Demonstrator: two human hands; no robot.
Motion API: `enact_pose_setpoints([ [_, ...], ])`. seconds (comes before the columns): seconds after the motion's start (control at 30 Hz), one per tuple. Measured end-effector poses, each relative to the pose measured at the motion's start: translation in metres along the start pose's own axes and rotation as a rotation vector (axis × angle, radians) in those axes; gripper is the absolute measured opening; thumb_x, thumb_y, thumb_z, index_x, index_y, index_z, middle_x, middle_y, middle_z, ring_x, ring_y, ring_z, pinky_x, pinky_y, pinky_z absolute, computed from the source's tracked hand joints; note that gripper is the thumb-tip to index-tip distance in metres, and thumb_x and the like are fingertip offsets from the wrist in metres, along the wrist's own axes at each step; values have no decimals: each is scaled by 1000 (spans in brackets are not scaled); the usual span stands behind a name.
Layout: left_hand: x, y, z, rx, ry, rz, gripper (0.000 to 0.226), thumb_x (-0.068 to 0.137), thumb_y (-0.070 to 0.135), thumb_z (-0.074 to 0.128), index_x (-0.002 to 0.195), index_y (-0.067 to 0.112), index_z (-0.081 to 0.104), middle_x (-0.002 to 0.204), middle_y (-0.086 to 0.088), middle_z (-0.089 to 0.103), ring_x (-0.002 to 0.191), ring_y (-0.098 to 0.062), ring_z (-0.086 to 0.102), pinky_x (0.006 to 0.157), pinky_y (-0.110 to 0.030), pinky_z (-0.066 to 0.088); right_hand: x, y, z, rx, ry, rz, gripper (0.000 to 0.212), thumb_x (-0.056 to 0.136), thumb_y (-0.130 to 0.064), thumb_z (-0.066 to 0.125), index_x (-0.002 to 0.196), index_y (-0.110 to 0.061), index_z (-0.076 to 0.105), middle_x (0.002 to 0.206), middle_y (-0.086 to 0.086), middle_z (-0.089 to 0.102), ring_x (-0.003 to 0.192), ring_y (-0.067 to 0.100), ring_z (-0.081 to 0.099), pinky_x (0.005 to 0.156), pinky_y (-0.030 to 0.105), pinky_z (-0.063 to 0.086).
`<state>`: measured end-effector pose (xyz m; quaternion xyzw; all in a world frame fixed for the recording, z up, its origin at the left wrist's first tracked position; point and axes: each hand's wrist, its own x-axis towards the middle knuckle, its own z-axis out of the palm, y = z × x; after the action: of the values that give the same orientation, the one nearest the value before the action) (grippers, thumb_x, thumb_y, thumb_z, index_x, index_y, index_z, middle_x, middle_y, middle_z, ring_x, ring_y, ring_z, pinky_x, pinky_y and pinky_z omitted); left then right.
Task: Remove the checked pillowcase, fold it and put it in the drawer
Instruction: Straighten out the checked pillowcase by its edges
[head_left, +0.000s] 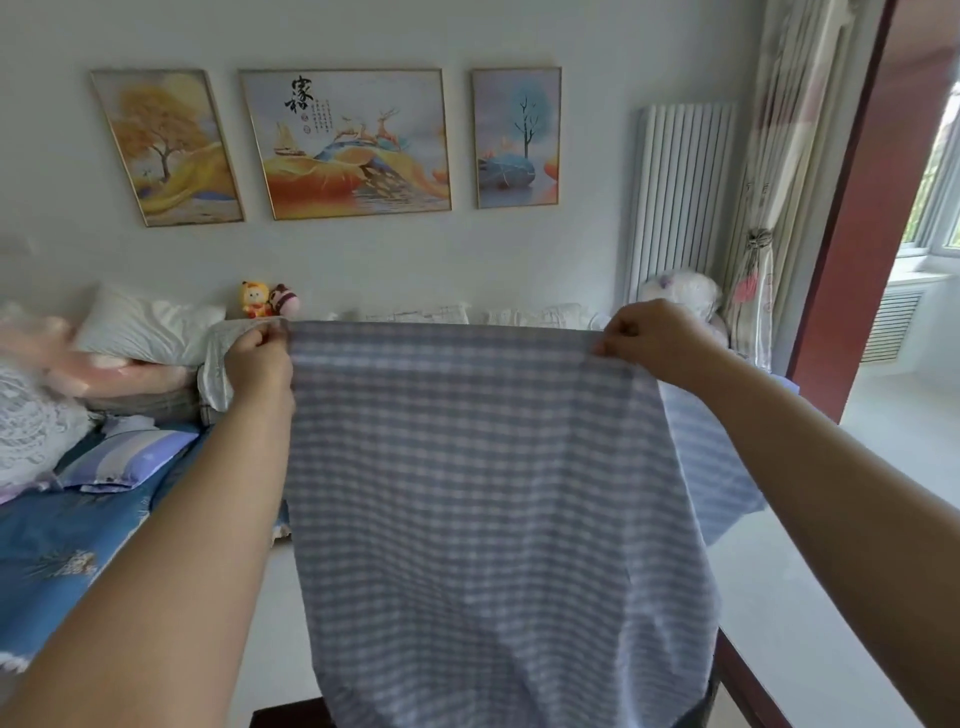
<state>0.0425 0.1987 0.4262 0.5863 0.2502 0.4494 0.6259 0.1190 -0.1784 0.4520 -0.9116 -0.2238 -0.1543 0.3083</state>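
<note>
The checked pillowcase (483, 499), blue-grey with pale lines, hangs flat in the air in front of me, off any pillow. My left hand (258, 358) pinches its upper left corner. My right hand (655, 336) pinches its upper right corner. The top edge is stretched taut between both hands at about the same height. Its lower part droops down out of the frame and hides what lies behind it. No drawer is in view.
A bed with a blue patterned sheet (57, 551) lies at the left, with pillows (145, 327) and folded bedding piled at its head. Two small plush toys (267, 300) sit by the wall. A white radiator (680, 192), curtain (774, 218) and red door frame (852, 223) stand at the right.
</note>
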Motion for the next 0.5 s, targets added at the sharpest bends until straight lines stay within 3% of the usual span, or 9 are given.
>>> enact_pose_setpoints([
  [0.1, 6, -4, -9, 44, -5, 0, 27, 95, 28, 56, 118, 17, 66, 111, -1, 64, 94, -14, 56, 79, -25, 47, -2, 4, 7, 3, -185, -6, 24, 79, -34, 73, 60, -23, 64, 56, -2, 58, 50, 7, 48, 55, 21, 39],
  [0.2, 8, -9, -13, 95, 5, 54, 28, 96, 26, 54, 119, 14, 64, 105, 2, 61, 95, -12, 54, 78, -23, 42, -5, 16, 17, 18, -297, 15, 23, 78, -35, 75, 63, -20, 65, 59, 0, 62, 51, 6, 52, 54, 14, 40],
  [0.33, 6, -22, -11, 214, 40, 116, 25, 100, 25, 43, 109, 10, 62, 104, -5, 58, 94, -16, 49, 80, -25, 38, -6, 25, 30, 79, -306, 82, 35, 76, -38, 76, 63, -9, 61, 57, -1, 53, 52, 8, 45, 53, 17, 37],
  [0.43, 2, -31, -7, 388, 54, 103, 34, 102, 24, 33, 114, 1, 56, 116, -18, 59, 96, -24, 51, 81, -32, 39, -10, 31, 40, 86, -359, 105, 38, 84, -33, 69, 71, 1, 60, 65, 8, 50, 59, 13, 43, 55, 17, 35],
  [0.5, 0, -34, -5, 519, 52, 54, 37, 103, 22, 29, 120, -1, 53, 124, -23, 56, 109, -34, 53, 88, -39, 42, -14, 38, 46, 102, -392, 143, 36, 88, -30, 66, 81, 5, 65, 66, 7, 52, 62, 15, 45, 58, 21, 36],
])
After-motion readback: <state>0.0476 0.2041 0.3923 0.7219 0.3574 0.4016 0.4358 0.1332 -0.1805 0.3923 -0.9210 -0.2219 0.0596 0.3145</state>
